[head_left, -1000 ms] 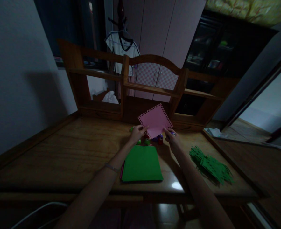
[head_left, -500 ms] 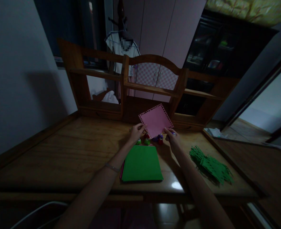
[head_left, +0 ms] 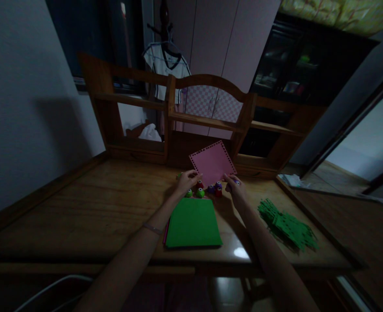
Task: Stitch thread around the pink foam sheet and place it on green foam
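Observation:
A pink paper sheet, with small punched holes along its edges, is raised above the desk at a slant. My left hand pinches its lower left edge. At the lower right edge, my right hand grips it between thumb and fingers. A purple thing with an eye shows at the right hand; whether it is held or behind cannot be told. Below the sheet stand several small round figures with eyes, among them a green one, a red one and a purple one.
A stack of green paper lies between my forearms, with pink-red sheets under its left edge. Cut green paper pieces are heaped at the right. A wooden shelf unit runs along the back of the desk.
My left fingers have shifted slightly right along the pink sheet. Its lower corner has drawn up a little, showing more of the small figures. The right hand stays nearly still.

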`<state>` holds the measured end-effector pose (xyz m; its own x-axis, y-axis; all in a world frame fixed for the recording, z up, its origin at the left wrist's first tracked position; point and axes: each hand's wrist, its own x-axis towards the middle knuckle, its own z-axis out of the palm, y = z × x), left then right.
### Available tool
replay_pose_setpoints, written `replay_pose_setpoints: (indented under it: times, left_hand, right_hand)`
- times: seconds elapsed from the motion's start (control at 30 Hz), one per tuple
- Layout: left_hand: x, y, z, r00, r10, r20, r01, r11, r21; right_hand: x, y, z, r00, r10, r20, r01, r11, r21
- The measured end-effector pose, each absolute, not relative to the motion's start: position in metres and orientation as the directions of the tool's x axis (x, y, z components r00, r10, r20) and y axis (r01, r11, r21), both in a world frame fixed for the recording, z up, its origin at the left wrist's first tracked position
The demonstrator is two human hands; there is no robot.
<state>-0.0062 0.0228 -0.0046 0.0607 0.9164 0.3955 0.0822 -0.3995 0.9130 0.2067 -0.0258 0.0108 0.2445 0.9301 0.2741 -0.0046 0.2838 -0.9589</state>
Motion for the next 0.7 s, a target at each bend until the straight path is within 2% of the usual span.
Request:
replay_pose_setpoints:
  times: [0.7]
  left_hand:
    - [-0.0051, 0.0262, -0.0113, 0.107, 0.907, 0.407, 0.083, -0.416, 0.905]
  right_hand:
    - [0.2101, -0.023, 0.0073, 0.264, 0.922, 0.284, -0.015, 0.298, -0.954]
